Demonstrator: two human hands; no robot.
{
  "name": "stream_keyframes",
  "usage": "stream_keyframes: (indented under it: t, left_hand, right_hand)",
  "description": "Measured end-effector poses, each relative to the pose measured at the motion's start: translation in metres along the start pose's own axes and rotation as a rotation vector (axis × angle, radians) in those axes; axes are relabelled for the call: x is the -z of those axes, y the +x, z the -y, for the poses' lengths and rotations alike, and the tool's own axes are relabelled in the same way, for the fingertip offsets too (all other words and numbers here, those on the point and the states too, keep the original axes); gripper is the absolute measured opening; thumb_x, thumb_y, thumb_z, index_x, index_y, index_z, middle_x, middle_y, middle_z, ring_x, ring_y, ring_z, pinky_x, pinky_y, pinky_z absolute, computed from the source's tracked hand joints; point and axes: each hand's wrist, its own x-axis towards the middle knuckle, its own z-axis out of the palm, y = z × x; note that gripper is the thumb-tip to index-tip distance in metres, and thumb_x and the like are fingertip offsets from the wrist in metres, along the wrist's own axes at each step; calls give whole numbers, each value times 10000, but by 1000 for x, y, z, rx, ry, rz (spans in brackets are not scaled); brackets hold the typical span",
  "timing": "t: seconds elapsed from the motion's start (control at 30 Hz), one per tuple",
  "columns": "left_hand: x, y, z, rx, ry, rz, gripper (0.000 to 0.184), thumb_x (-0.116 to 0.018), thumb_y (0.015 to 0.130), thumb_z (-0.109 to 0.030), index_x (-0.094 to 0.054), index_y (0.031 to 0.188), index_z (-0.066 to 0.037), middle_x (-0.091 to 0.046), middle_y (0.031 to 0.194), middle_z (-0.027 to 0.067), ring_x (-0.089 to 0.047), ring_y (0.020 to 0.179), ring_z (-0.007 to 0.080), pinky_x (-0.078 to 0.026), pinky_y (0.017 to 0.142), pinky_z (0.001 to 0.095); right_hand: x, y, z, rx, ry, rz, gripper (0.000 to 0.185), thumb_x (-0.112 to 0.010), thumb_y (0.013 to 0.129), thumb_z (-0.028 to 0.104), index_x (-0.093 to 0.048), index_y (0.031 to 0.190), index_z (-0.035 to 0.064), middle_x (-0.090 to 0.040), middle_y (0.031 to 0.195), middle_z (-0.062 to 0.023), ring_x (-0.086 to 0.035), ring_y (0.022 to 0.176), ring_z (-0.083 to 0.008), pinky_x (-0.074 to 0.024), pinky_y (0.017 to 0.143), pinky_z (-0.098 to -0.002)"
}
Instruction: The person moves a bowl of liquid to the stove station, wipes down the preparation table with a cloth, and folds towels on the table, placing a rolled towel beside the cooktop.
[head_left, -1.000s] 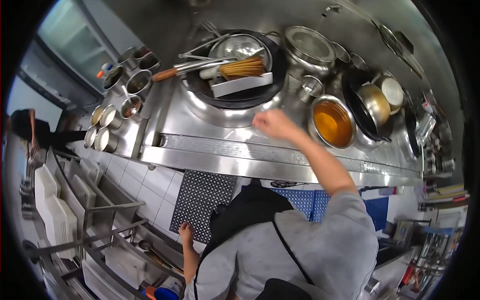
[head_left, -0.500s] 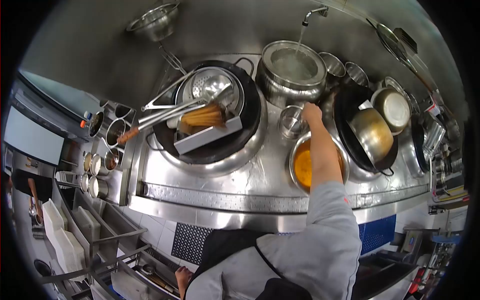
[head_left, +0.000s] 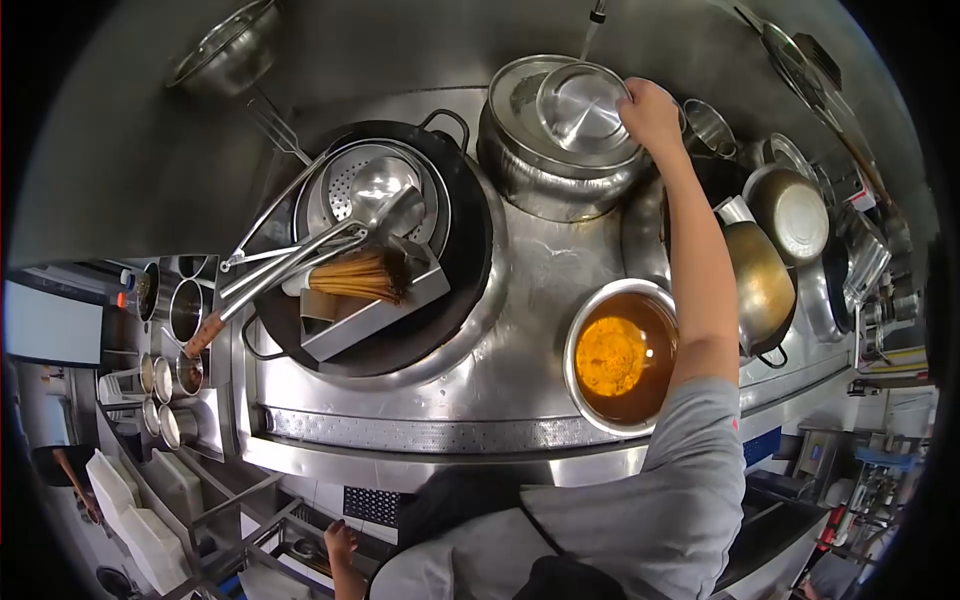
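Obs. 1, right side: your right hand (head_left: 652, 118) is clamped on the right edge of a round steel vessel (head_left: 582, 107), fingers closed at its rim. The vessel lies directly left of your fingers, in line with the pot's far right portion. Whether you are showing its inside or its underside, cannot tell. Its outline is circular, so no long axis to record; your forearm's axis runs from the near right edge of the counter up and away toward the pot.

Obs. 2, key relation (judged): vessel to steel pot (head_left: 545, 180). In view the vessel overlaps the right half of the pot's mouth; contact with the rim, cannot tell. A tap (head_left: 598, 12) stands behind, its stream dropping toward the vessel's far edge; landing point hidden.

Obs. 3, left side: your left hand (head_left: 341, 540) hangs low, well apart from the vessel, near the shelving (head_left: 240, 490). Fingers look bent; how far closed, cannot tell. The right is by far the nearer of your 2 hands.

Obs. 4, surroundings: a bowl (head_left: 573, 378) of orange-brown liquid sits nearer your body than the pot, just left of your right forearm. Left of the pot, 1 black wok (head_left: 468, 235) bears a perforated strainer (head_left: 341, 192).
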Motion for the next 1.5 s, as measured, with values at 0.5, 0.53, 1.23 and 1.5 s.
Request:
stream_keyframes:
  t: [0.5,0.53,1.23,1.5]
  left_hand:
    - [13,-53,72,200,-26,-39,380,-518,961,-80,-578,1336,-82,-556,692,76,-521,477,174,-399,378,315]
    - [12,-53,72,185,-16,-41,378,-512,964,-80,-578,1336,-80,-558,693,75,-521,478,174,-397,378,314]
    - [-9,-19,14,-15,116,3,450,-558,925,-115,-583,1373,-80,-658,877,25,-613,678,126,-489,543,290]
    - [5,-57,-5,-75,22,107,403,-613,933,-172,-623,1320,-59,-709,973,50,-683,793,155,-539,633,298]
  right_hand:
    - [-145,38,-15,-165,-260,200,331,-657,864,172,-718,1117,-31,-698,1160,-267,-756,833,-368,-632,701,-352]
    - [-141,37,-19,-326,-52,174,329,-652,854,156,-720,1112,-36,-702,1154,-258,-756,835,-361,-633,685,-364]
    - [-18,-73,-8,-620,857,530,76,-594,870,17,-615,804,-16,-609,665,-110,-614,471,-207,-453,357,-287]
    - [-114,-149,-41,-660,877,672,129,-656,808,-10,-569,744,60,-586,637,-68,-584,464,-181,-507,406,-297]
